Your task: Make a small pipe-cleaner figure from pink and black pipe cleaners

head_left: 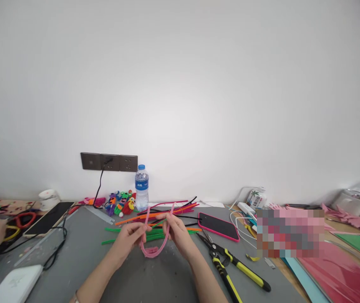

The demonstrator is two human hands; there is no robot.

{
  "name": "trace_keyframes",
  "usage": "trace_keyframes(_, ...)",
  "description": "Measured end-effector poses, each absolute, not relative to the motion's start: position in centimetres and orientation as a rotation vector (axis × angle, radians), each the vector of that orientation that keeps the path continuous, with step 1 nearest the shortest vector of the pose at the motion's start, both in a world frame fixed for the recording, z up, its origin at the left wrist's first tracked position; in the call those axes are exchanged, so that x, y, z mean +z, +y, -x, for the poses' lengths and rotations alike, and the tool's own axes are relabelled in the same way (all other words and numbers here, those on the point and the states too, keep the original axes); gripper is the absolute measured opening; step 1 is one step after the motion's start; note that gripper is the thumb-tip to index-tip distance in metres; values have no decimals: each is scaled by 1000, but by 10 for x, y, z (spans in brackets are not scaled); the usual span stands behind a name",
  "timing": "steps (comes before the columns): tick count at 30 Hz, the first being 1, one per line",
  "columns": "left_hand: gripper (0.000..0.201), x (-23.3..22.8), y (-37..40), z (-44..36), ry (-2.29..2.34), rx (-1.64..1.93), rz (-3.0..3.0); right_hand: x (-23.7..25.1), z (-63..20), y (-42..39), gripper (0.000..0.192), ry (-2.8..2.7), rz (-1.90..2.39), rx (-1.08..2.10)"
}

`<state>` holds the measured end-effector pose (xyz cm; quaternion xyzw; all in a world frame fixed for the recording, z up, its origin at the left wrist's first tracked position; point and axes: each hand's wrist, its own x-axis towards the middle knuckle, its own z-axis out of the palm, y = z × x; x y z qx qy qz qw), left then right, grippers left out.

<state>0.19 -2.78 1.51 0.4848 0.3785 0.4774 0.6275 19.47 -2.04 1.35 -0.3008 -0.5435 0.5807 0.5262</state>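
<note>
A blue-capped water bottle [142, 194] stands upright near the white wall [180, 105], right of 3 joined dark socket plates [116, 165]; a black cable [100, 185] hangs from the middle plate. A pink-edged phone [219, 227] lies on the grey mat [81, 263]. At left, a pale-edged phone [49, 219] lies face up, a white round container [49, 201] beyond it and a white slab-shaped device [18, 284] nearer.

We have a bare left hand [131, 236] and right hand [179, 235]; a thin, pale band [76, 297] crosses our left forearm [101, 273] at the frame's bottom edge.
</note>
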Motion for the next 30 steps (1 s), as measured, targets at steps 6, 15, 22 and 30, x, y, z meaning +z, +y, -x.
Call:
trace_keyframes(6, 37, 11, -32, -11, 900, 985, -1358, 18, -186, -29, 51, -1507, 745, 1510)
trace_keyframes(15, 36, 13, -34, -13, 884, 921, -1374, 16, -178, -29, 39, -1520, 783, 1459)
trace_keyframes(22, 36, 15, -32, -11, 837, 1089, -1260, 20, -179, -35, 42, -1582, 682, 1565)
trace_keyframes(30, 26, 13, -31, -9, 794, 1080, -1277, 19, -174, -39, 47, -1685, 669, 1688)
